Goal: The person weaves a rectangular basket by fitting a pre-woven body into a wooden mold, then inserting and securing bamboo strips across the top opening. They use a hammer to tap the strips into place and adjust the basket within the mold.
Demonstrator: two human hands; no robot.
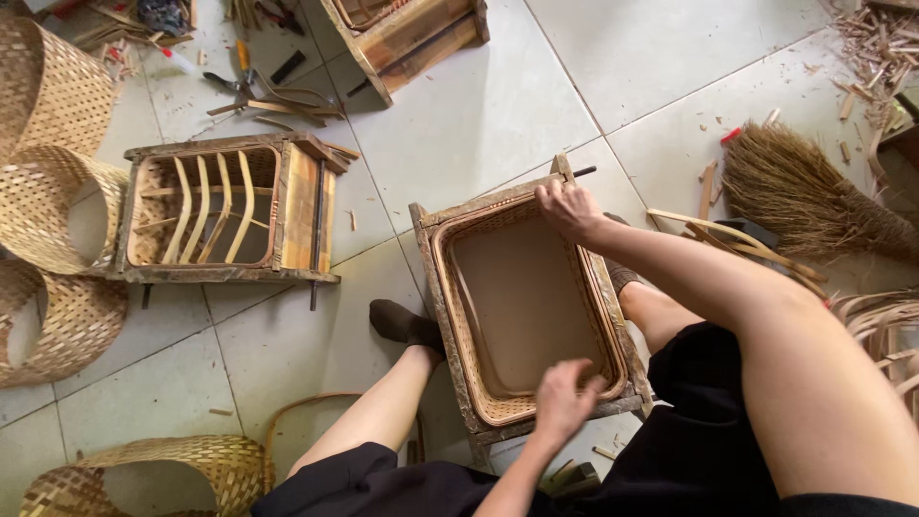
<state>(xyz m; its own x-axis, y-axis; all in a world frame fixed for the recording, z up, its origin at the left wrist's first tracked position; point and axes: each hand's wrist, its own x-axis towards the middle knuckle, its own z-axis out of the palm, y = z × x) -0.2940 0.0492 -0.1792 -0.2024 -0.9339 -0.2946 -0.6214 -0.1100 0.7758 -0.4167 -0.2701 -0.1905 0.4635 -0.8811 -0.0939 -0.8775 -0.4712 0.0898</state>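
Right hand [569,209] grips the woven basket [522,304] rim at one o'clock, left hand [563,400] presses it at six with fingers loosely curled, fingertips hidden.

No packages, labels, signs or screens show anywhere in this view.
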